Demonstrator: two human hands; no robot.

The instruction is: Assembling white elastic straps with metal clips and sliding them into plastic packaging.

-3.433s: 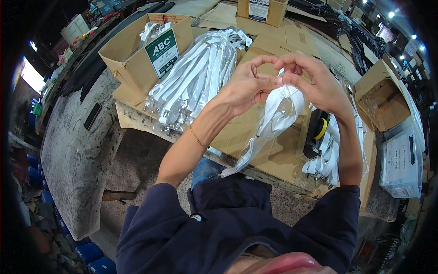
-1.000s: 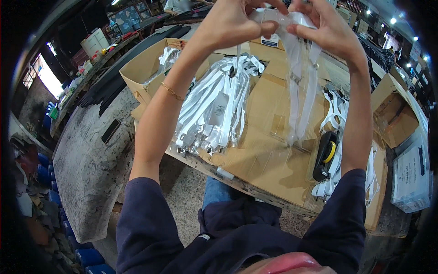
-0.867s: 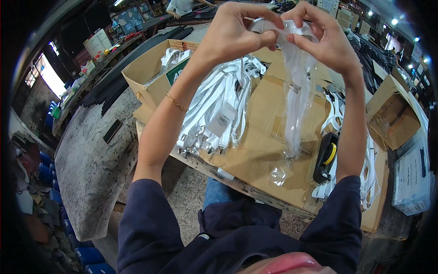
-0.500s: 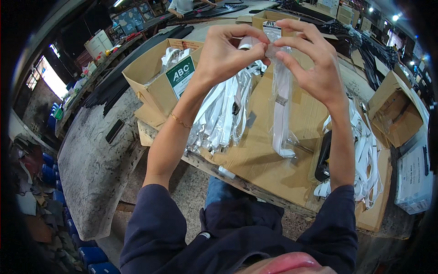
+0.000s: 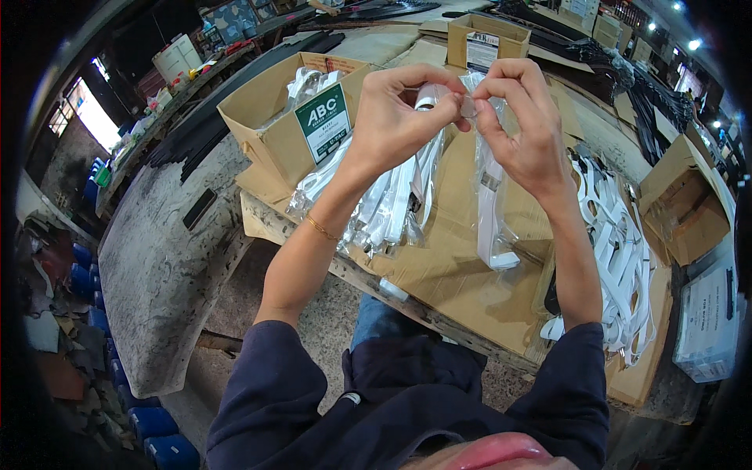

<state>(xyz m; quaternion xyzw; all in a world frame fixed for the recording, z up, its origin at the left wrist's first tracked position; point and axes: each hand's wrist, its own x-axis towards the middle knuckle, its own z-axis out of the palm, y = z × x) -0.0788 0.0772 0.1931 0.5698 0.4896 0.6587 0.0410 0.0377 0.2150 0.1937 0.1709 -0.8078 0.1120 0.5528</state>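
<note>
Above the cardboard-covered table, my left hand (image 5: pixel 411 117) and my right hand (image 5: pixel 521 121) meet, both closed in a pinch. Between their fingertips is a small clear round piece (image 5: pixel 468 108), perhaps a sticker. Behind the left fingers shows a white loop (image 5: pixel 428 96), which I cannot fully make out. Just beneath the hands a white strap (image 5: pixel 487 215) in a clear plastic sleeve lies lengthwise, its near end folded over; my fingers hide its upper part. Left of it, several white straps in clear sleeves (image 5: pixel 384 207) lie side by side.
An open cardboard box (image 5: pixel 258 149) with a green label holds more sleeved straps. Loose white straps (image 5: pixel 615 251) are heaped at right, beside a tipped cardboard box (image 5: pixel 685 200) and a plastic bin (image 5: pixel 709 321). A dark phone-like slab (image 5: pixel 200 209) lies left; a smaller box (image 5: pixel 513 43) stands behind.
My right fingers have drawn in from spread to a closed pinch at the clear piece. Both hands sit slightly lower in view, and the whole scene has shifted a little.
</note>
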